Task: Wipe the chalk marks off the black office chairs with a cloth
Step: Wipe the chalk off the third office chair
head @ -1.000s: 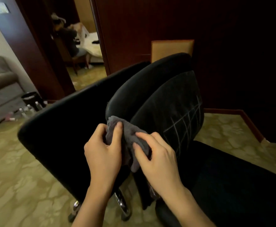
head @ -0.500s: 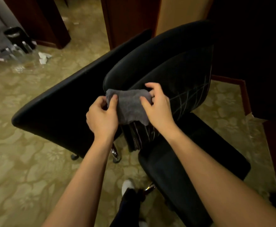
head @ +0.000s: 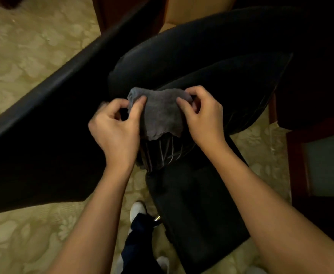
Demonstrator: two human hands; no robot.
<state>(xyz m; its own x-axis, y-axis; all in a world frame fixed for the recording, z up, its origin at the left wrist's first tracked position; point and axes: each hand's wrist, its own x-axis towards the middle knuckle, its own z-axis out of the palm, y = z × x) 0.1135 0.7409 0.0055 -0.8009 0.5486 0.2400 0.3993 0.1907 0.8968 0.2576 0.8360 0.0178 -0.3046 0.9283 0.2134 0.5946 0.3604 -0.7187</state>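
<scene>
Left hand (head: 115, 131) and right hand (head: 203, 115) each pinch a top corner of the grey cloth (head: 160, 113) — it hangs against the black office chair (head: 211, 62) backrest. White chalk lines (head: 167, 151) show just below the cloth; floral beige carpet (head: 23, 62) underneath, dark wood panelling behind.

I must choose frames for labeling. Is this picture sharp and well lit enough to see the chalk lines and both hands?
Head view: dim and warm, with slight motion blur; the chair back is nearly featureless black; chalk lines show faintly under the cloth; left hand and right hand are clear; wide-angle bending at edges.
</scene>
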